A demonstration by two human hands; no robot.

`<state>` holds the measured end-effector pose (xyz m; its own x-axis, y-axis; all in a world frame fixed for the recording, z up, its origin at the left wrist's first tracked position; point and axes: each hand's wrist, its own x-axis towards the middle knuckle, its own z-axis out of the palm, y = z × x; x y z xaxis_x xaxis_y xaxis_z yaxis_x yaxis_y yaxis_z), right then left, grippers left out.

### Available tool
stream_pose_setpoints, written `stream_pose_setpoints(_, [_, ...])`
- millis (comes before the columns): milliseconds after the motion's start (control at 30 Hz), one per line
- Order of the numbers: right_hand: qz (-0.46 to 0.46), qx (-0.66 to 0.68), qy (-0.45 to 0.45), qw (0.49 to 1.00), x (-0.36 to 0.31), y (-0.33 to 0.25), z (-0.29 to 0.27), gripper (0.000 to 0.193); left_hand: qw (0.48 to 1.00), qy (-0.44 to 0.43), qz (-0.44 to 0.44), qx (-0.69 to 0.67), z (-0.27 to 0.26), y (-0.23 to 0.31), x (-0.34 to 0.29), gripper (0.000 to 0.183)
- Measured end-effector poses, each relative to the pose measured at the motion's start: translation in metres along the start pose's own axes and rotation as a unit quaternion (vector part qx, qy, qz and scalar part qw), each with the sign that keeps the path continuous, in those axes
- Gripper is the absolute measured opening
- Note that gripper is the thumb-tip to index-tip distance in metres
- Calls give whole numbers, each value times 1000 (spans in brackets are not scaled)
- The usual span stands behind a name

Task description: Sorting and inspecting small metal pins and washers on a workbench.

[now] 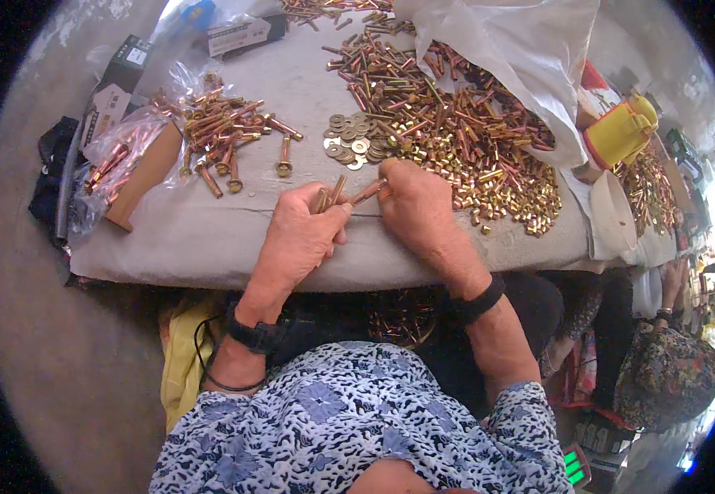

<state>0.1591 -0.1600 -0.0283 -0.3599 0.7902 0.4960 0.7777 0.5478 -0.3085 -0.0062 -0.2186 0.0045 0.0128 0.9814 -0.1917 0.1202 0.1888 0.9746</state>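
My left hand (296, 235) is closed around several brass-coloured bolts, whose ends stick up past the fingers. Between the two hands lies a coppery bolt (366, 194), pinched by my left thumb and fingers at one end and by my right hand (423, 206) at the other. The right fingers hide its far end. Just beyond the hands is a cluster of flat washers (360, 146). Small gold nuts (530, 202) spread beside my right hand. Bolts with flanged heads and sleeves (226, 123) are heaped beyond my left hand, and one bolt (284, 156) rests apart from them.
A large heap of loose bolts (399, 82) covers the table's far right, partly under a white plastic sheet (522, 49). At left are a clear bag of bolts (114, 169), a cardboard flap (147, 177) and a dark box (127, 70). A yellow container (617, 136) stands at right.
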Motion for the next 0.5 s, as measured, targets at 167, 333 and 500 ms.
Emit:
stream_pose_setpoints(167, [54, 100, 62, 992, -10, 4, -10, 11, 1000, -17, 5, 17, 0, -1, 0, 15])
stream_pose_setpoints(333, [21, 23, 13, 999, -20, 5, -18, 10, 999, -11, 8, 51, 3, -2, 1, 15])
stream_pose_setpoints(500, [31, -64, -24, 997, -20, 0, -20, 11, 998, -9, 18, 52, 2, -4, 1, 15])
